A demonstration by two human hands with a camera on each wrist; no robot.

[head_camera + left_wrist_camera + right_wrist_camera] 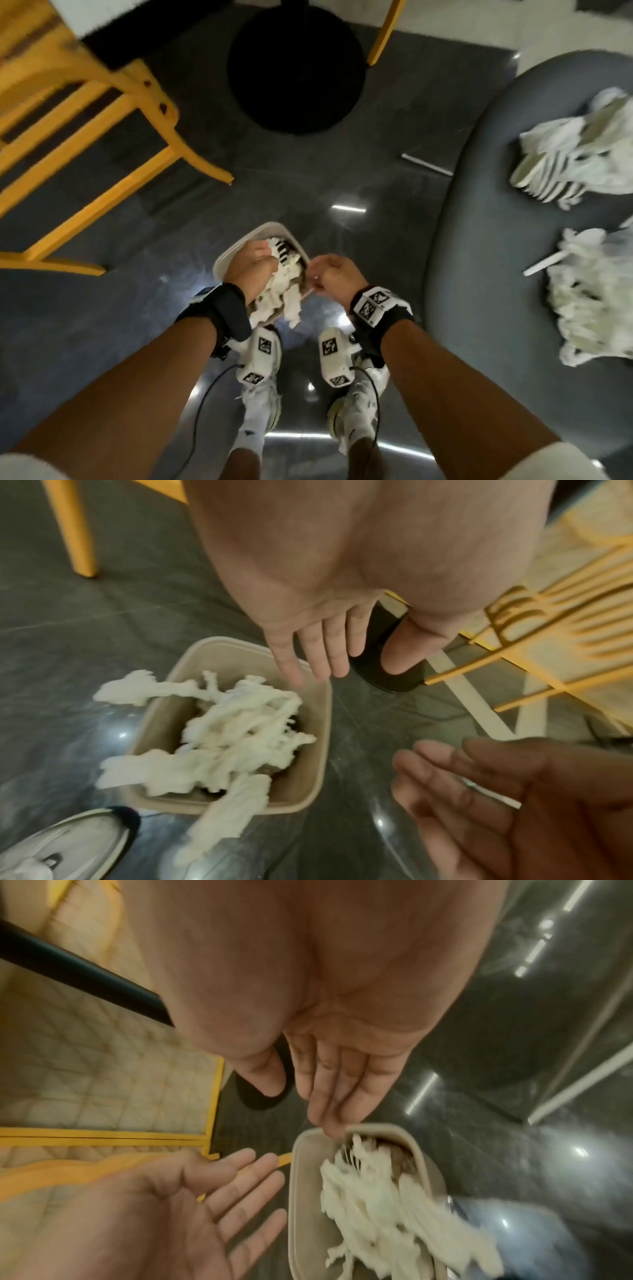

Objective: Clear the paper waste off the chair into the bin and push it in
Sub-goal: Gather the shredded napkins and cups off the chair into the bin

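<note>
Paper waste [582, 164] was seen in two heaps on the grey chair [479, 240], right of the bin [310, 753]. More crumpled paper [236, 734] was piled in the bin, spilling over its rim. Above the bin, the left hand [318, 642] and right hand [339, 1085] were held with fingers extended, nothing gripped.
</note>
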